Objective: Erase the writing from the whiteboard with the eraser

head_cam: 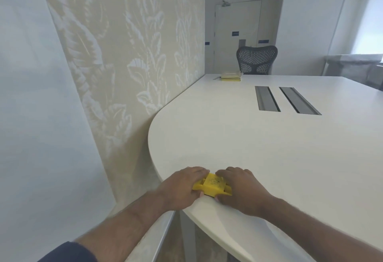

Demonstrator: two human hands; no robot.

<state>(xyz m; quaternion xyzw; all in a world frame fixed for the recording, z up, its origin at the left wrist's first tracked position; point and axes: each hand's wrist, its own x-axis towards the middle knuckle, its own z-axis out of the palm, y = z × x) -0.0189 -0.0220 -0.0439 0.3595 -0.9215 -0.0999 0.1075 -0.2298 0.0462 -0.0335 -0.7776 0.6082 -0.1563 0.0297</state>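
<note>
A yellow eraser [213, 185] lies flat on the near rounded corner of a white table [259, 147]. My left hand [180, 187] grips its left end and my right hand [240, 189] grips its right end, fingers curled over the top. A large white panel [31, 116] fills the left side, which may be the whiteboard. No writing shows on it in this view.
A leaf-patterned wall [128, 54] runs along the table's left side. Two grey cable slots [286, 101] sit in the tabletop. Yellow booklets [231, 76] lie at the far end before a black mesh chair [257, 59]. A door [236, 35] stands behind.
</note>
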